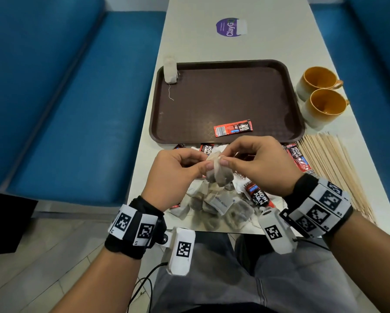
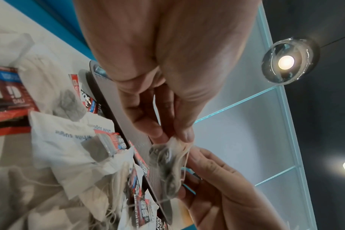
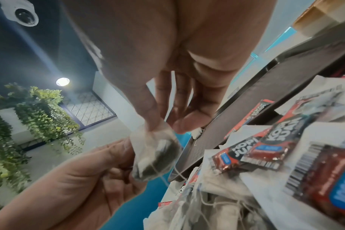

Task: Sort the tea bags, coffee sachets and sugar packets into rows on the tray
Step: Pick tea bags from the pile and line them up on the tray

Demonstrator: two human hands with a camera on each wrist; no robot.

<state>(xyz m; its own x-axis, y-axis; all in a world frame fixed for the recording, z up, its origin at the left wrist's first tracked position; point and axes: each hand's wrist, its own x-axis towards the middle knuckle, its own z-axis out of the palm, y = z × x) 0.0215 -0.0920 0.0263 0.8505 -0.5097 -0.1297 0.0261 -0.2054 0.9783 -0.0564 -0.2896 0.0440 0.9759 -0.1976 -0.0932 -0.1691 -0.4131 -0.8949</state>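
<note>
Both hands hold one tea bag (image 1: 218, 172) above a mixed pile (image 1: 221, 204) of tea bags, red coffee sachets and white sugar packets at the table's near edge. My left hand (image 1: 185, 168) pinches the tea bag (image 2: 164, 165) at its top edge. My right hand (image 1: 252, 163) pinches the same tea bag (image 3: 158, 157) from the other side, its string hanging loose. On the brown tray (image 1: 223, 64) lie one coffee sachet (image 1: 232, 128) near the front rim and one tea bag (image 1: 170, 70) on the far left corner.
Two orange mugs (image 1: 320, 93) stand right of the tray. A bundle of wooden stir sticks (image 1: 334, 168) lies at the right. More coffee sachets (image 1: 299, 155) lie between tray and pile. Blue bench seats (image 1: 76, 98) flank the white table (image 1: 212, 41).
</note>
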